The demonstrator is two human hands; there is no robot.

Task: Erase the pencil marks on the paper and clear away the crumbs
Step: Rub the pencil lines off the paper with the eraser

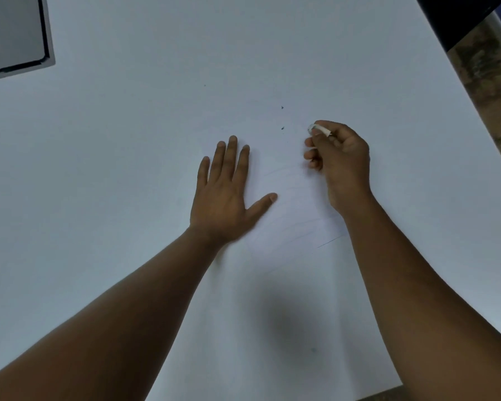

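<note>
While the paper gets pinned, the eraser hangs just past its top edge

Head view: left hand [224,195] lies spread flat on the thin white paper [289,198] mid-table [113,169] — flimsy stuff, so hold it near the faint pencil marks [329,242] or it'll crumple. Right hand [337,157] pinches a small white eraser [319,129] — soft-looking, rounded. Dark crumbs [282,128] sit just beyond, toward the far edge.

Paper [289,204] on the table [128,140], between left hand [224,192] and right hand [340,163]; crumbs [282,128] behind.
</note>
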